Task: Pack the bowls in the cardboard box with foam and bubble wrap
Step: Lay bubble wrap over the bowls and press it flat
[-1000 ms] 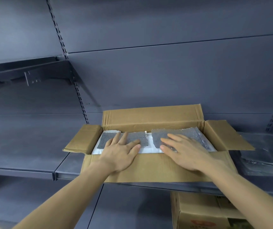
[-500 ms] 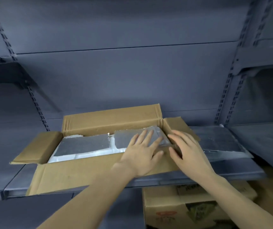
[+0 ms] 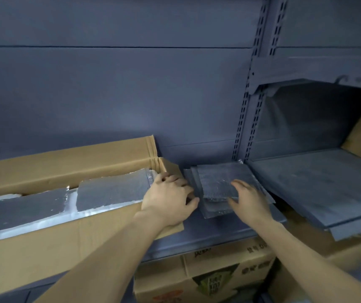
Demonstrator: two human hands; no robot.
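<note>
The left hand (image 3: 169, 199) rests curled on the cardboard box (image 3: 44, 248) (its right flap). The right hand (image 3: 249, 201), fingers loosely spread, touches the bubble wrap stack (image 3: 218, 178).

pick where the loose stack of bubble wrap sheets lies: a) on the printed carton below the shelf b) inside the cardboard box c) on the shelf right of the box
c: the bubble wrap stack lies flat on the shelf beside the cardboard box, with the right hand reaching over it.

Left hand (image 3: 168, 201) on cardboard box (image 3: 44, 248); right hand (image 3: 250, 201) touching bubble wrap stack (image 3: 216, 182).
</note>
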